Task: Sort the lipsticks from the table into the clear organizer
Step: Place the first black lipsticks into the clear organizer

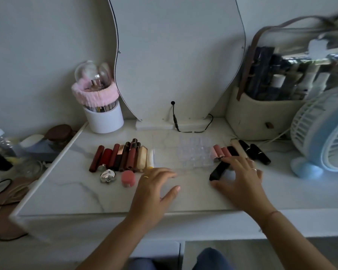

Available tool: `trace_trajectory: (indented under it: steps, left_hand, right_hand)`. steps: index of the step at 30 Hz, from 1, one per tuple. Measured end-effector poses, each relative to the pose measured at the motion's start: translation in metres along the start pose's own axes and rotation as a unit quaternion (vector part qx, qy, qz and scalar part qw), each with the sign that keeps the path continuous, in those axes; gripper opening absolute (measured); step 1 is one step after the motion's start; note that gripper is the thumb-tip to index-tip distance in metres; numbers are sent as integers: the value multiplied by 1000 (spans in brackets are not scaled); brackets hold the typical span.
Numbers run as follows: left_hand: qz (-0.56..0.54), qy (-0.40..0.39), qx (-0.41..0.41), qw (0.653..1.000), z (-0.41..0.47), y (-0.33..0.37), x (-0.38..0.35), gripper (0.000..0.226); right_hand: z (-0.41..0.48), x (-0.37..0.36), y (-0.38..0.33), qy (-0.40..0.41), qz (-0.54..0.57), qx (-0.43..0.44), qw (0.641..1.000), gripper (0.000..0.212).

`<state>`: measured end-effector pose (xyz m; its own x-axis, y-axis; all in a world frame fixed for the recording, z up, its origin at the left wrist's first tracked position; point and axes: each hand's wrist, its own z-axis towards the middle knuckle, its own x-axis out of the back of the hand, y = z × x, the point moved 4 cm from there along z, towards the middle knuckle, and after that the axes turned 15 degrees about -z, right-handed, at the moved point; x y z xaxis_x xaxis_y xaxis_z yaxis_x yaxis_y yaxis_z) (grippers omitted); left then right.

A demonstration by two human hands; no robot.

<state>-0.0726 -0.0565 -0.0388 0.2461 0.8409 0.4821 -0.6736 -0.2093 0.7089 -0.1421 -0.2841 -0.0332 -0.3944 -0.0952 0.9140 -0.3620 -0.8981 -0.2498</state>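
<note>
My right hand (240, 173), fingers spread, rests on a black lipstick (219, 171) just right of the clear organizer (195, 152); whether it grips is unclear. My left hand (155, 184) hovers open and empty before the organizer. A lipstick row (123, 156) lies left of it.

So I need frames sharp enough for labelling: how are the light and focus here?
Head view: dim and bluish overall; the clear organizer nearly vanishes against the table; the fan and bag top at the right edge smear; wide-angle bending at the edges.
</note>
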Motion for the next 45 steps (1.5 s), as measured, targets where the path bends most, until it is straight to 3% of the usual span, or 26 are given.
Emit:
trace_trajectory:
  steps: [6,13,23,29,35,45]
  left_hand:
    - [2,-8,-15,1000,15,11,-18,24]
    - [12,-88,31,996,28,14,-63,45]
    - [-132,38,72,988,40,20,-64,22]
    - [-192,56,67,977,70,26,-45,21]
    - [-212,108,54,970,136,22,-11,20]
    - [-190,81,91,974,175,-15,-9,18]
  right_hand:
    - [3,-1,-2,4,-25,-4,1000,75]
    - [5,-7,-6,5,27,3,1000,69]
    - [2,-6,-20,-27,94,41,994,68]
    - [0,-4,-18,-43,218,38,974,50]
    - [0,-6,-12,-10,231,23,973,21]
    - [0,-10,-10,8,234,26,972,19]
